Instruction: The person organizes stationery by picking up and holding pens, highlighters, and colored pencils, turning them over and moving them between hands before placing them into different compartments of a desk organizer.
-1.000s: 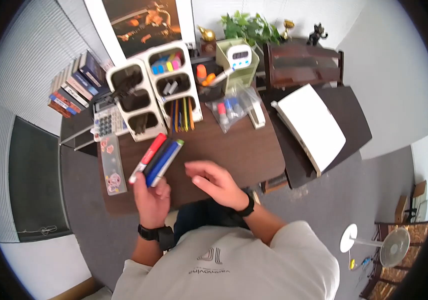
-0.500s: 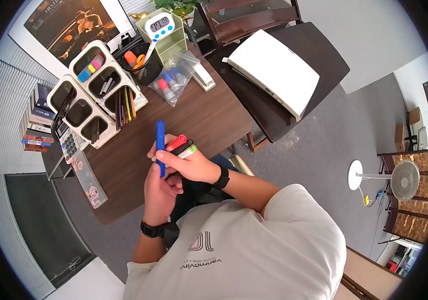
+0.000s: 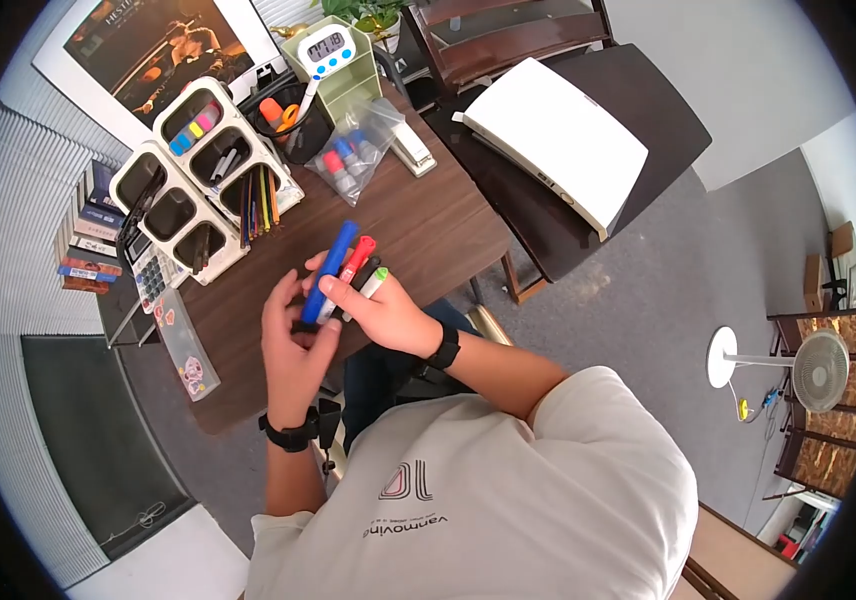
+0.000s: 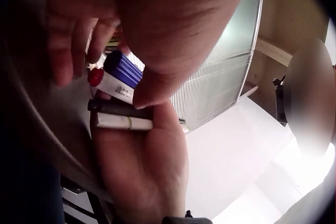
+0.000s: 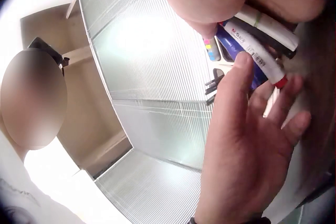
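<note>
Several markers are bundled in my right hand [image 3: 396, 318]: a blue marker [image 3: 330, 270], a red-capped marker [image 3: 358, 262], a black marker [image 5: 268, 40] and a white marker with a green end [image 3: 377, 281]. The right thumb lies across them. My left hand [image 3: 291, 345] is beside the bundle's lower ends, its fingers spread and extended. In the left wrist view, its thumb tip overlaps the white barrel of the red-capped marker [image 4: 116, 87]. Both palms face each other around the markers, above the front of the brown desk [image 3: 418, 225].
White organizers [image 3: 210, 215] with pencils stand at the back left, beside a black pen cup [image 3: 303, 140]. A clear bag of bottles [image 3: 348, 160], a stapler [image 3: 413, 150] and a flat translucent case [image 3: 185, 345] lie on the desk. A timer [image 3: 326, 50] sits behind.
The markers passed from the left hand to the right. Half a second ago the left hand was at the blue marker's lower end; now its fingers have spread and the blue marker leans beside the others.
</note>
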{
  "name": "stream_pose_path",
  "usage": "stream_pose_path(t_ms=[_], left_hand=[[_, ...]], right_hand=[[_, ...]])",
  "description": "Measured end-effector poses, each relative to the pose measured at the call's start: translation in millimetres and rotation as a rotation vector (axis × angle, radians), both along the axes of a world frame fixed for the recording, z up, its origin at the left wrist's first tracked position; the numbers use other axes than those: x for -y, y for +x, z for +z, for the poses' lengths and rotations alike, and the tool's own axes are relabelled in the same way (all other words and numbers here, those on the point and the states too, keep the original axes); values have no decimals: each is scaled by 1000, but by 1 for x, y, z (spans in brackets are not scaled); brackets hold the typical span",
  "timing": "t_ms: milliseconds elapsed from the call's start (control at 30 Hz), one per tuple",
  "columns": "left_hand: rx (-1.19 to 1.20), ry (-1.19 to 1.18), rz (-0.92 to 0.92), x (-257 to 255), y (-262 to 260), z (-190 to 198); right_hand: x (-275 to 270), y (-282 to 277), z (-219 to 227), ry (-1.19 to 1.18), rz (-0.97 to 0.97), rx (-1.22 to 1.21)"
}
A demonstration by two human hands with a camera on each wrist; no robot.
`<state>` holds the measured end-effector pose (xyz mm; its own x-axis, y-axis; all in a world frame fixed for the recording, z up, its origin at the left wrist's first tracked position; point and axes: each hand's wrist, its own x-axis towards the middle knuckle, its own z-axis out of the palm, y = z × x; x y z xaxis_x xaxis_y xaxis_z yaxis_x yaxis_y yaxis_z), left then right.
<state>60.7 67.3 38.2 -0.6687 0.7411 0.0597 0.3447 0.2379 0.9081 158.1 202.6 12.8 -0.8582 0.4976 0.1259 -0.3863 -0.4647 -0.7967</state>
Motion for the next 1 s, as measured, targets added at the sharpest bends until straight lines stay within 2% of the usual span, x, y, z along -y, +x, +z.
stream_pose_path(t_ms=[33, 67, 133, 167, 233, 267, 333, 367, 400, 467, 533, 600, 667, 733, 767, 800, 867, 933, 1000], left_hand=[[-164, 87, -103, -2, 2, -4], [-229, 44, -133, -2, 6, -4], [-292, 1, -62, -11, 20, -2], [-294, 5, -49, -15, 24, -3], [-303, 239, 60, -20, 30, -14], [-302, 245, 77, -19, 28, -17], [-244, 243, 122, -13, 19, -25], [-140, 289, 148, -9, 14, -36], [-142, 303, 171, -4, 11, -41], [-15, 173, 128, 4, 8, -42], [6, 288, 192, 2, 10, -36], [23, 393, 130, 3, 7, -30], [39, 472, 127, 7, -6, -41], [370, 537, 106, 12, -19, -48], [515, 680, 75, 11, -21, -49], [512, 699, 82, 13, -22, -50], [666, 712, -2, 16, -26, -52], [681, 728, -8, 15, -30, -59], [709, 679, -29, 14, -28, -48]], right_hand=[[0, -1, -1, 28, 8, 6], [1, -1, -2, 57, 19, 14], [4, -2, -8, 116, 3, 38], [6, -4, -8, 297, -66, 81], [6, -3, -6, 683, -164, 145], [9, -3, -3, 692, -149, 142], [17, -5, 1, 1109, -277, 101], [19, -7, 3, 1158, -260, 118], [20, -8, 4, 1173, -242, 104], [20, -7, 7, 1042, -172, 111], [21, -2, 15, 1023, -149, 101], [22, -2, 8, 835, -91, 124], [23, -2, 6, 910, -145, 77], [24, -1, 11, 855, -110, 166], [27, -2, 9, 852, -144, 135], [29, -2, 9, 869, -134, 129], [33, -2, 9, 849, -164, 141], [35, -3, 6, 878, -200, 129], [35, -5, 3, 900, -244, 112]])
